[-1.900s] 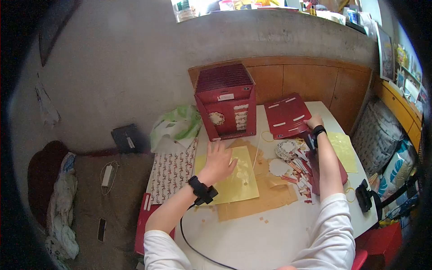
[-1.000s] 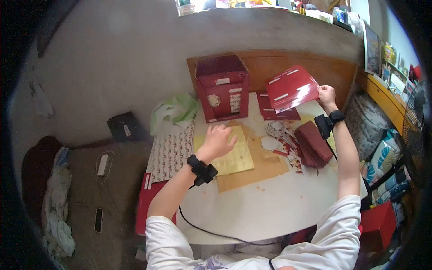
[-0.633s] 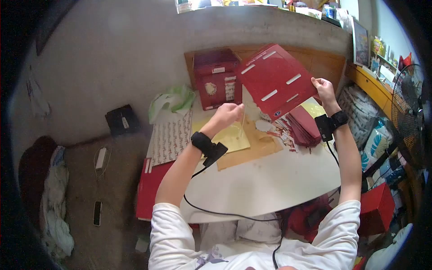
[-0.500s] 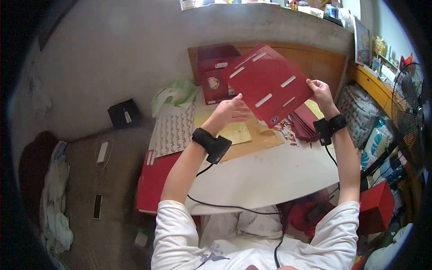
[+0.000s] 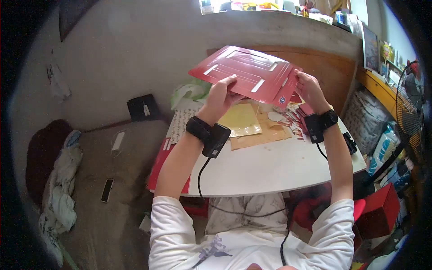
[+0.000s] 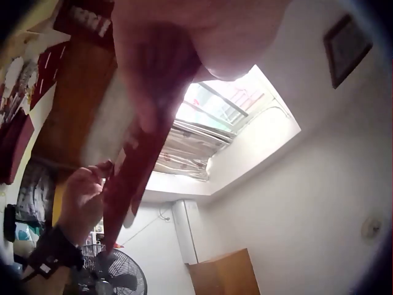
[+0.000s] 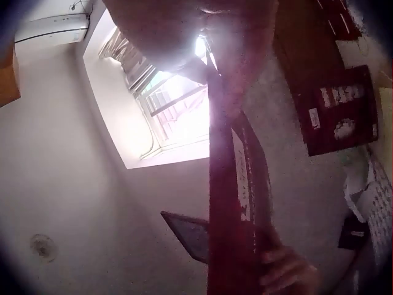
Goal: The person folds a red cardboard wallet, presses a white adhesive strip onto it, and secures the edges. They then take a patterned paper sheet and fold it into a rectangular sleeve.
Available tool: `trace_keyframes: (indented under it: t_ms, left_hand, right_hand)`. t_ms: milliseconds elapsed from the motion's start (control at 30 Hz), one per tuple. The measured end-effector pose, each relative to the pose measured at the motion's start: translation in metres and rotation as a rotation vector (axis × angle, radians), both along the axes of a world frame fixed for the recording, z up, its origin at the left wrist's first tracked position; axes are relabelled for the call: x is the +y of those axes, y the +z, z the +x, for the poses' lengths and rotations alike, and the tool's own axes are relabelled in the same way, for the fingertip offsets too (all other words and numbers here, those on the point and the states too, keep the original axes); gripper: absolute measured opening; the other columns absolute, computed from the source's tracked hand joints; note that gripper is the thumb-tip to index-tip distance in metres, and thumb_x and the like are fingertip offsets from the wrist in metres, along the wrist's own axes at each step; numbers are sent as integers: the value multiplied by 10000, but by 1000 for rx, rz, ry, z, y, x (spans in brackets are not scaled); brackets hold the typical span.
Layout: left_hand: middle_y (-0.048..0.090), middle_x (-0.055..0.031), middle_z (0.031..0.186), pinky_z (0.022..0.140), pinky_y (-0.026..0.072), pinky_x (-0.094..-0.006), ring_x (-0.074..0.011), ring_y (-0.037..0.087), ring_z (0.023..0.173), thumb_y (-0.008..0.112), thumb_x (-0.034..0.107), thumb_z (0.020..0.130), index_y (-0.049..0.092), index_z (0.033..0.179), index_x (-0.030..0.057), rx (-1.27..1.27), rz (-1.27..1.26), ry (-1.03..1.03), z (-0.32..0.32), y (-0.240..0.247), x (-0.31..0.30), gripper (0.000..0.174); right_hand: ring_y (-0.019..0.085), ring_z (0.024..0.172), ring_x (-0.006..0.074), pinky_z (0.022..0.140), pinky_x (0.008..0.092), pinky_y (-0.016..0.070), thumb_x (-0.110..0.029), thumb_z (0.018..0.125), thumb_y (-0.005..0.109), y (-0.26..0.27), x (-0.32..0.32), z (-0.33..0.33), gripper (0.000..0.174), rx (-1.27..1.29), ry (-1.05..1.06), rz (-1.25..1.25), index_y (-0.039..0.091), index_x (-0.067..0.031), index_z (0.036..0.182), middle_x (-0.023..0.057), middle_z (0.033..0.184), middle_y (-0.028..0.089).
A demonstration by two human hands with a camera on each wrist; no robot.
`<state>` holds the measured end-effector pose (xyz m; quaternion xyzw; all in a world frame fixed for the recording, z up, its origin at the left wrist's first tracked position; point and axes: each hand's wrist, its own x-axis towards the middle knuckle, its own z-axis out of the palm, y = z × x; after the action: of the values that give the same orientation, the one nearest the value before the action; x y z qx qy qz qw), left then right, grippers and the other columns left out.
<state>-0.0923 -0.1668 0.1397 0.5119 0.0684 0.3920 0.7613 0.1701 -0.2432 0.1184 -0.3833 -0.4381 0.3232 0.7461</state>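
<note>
A glossy dark red card sheet (image 5: 247,74) with several slots is held up above the table, tilted. My left hand (image 5: 220,95) grips its near left edge, thumb on top and fingers underneath. The right hand (image 5: 310,91) pinches the sheet's right edge. In the left wrist view the sheet (image 6: 138,163) shows edge-on, with the right hand (image 6: 83,200) at its far end. From the right wrist the sheet (image 7: 227,209) is also seen nearly edge-on, and the left hand's fingers (image 7: 285,267) curl at its far side.
On the white table (image 5: 252,168) lie a yellow sheet (image 5: 238,118), brown paper (image 5: 261,137), printed cut-out pieces (image 5: 294,121) and a patterned sheet (image 5: 181,123). A dark red box (image 7: 338,114) stands at the back, hidden behind the held sheet in the head view. A fan (image 5: 407,112) stands right.
My right hand has lifted the red card sheet off the table and brought it left. The left hand has left the yellow sheet, risen, and taken hold of the card's left side.
</note>
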Motion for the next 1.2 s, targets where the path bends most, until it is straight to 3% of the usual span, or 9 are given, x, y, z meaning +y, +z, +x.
trace_keyframes:
  t_ms: [233,500,600,667,767,1067,1100,1133,1200]
  left_hand:
    - [556,-90,947,727,523,-275,-163,565,810,456,151,884,494,947,10,-40,-43,114,-8,1,-10,159]
    - [579,-87,959,708,521,-273,-160,592,835,469,145,873,499,1032,11,-4,-4,165,-16,-52,-4,210]
    - [584,-82,979,730,514,-289,-168,600,829,487,140,861,513,1030,14,12,-29,244,-12,-83,0,212]
    - [557,-105,1023,735,536,-327,-203,595,900,496,126,849,481,1073,-8,-5,16,271,-8,-106,9,262]
    - [561,-91,1025,733,527,-324,-186,594,894,525,102,835,492,1076,12,-51,-15,242,-2,-137,19,259]
    - [545,-112,1054,743,539,-359,-217,589,915,533,61,829,456,1121,-16,18,-75,169,4,-173,17,311]
    - [542,-114,1059,753,539,-366,-217,597,897,536,62,825,447,1130,-14,162,757,479,-3,-179,13,327]
    - [542,-114,1059,753,539,-366,-217,597,897,536,62,825,447,1130,-14,160,754,482,0,-179,15,327]
    - [554,-102,1046,734,540,-326,-194,606,872,544,107,829,456,1130,4,207,-158,173,2,-175,16,330]
  right_hand:
    - [600,720,121,639,223,492,-183,847,532,13,-21,-41,165,-55,227,10,552,-30,906,56,816,599]
    - [602,723,134,684,271,508,-138,809,523,-43,-15,-38,153,-55,375,-15,545,-17,900,57,813,601]
    - [602,762,138,708,287,509,-129,800,524,-70,-10,-41,184,-5,330,-98,542,-21,948,60,863,609]
    - [600,804,147,718,308,505,-142,804,519,-77,-19,-52,229,-47,263,-144,539,-20,997,69,931,612]
    - [602,778,135,696,288,503,-147,812,511,-114,8,-34,232,-98,235,-145,538,-13,999,62,920,611]
    - [595,759,114,654,259,507,-95,809,486,-152,15,-40,274,-87,136,-160,512,-4,1066,49,937,609]
    - [593,751,109,639,256,509,-75,804,479,-156,16,-39,263,-141,138,-147,516,-1,1053,50,933,611]
    - [593,718,108,600,251,511,-74,797,480,-160,17,-38,262,-130,112,-165,518,5,1043,58,918,613]
    - [594,684,110,570,245,511,-75,794,479,-165,22,-34,268,-146,86,-216,512,10,1046,69,916,613]
